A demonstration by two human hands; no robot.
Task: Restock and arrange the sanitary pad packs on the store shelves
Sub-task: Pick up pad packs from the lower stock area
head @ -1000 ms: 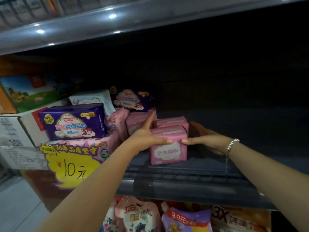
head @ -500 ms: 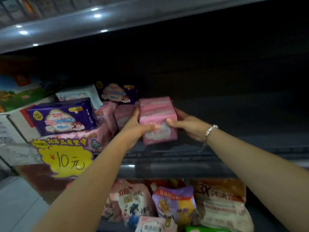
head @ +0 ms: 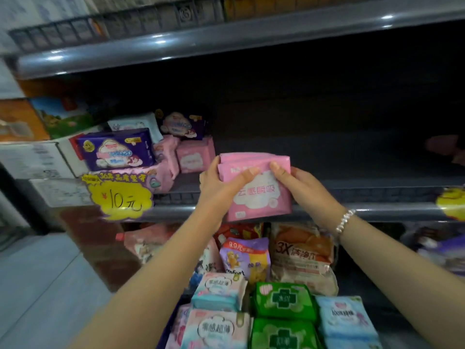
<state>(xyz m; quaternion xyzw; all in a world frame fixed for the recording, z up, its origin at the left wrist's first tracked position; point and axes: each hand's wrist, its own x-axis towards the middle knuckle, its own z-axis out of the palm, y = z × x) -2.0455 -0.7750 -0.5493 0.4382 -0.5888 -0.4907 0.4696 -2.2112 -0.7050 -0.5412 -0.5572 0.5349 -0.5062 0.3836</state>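
Pink pad packs point(head: 259, 190) held in both your hands, in front of the shelf's point(head: 377, 210) front edge.
Your left hand point(head: 221, 185) and right hand point(head: 299, 182) clamp the stacked packs from either side, thumbs pressed on the front face, off the shelf; purple pack point(head: 115, 149) sits at the shelf's left end.
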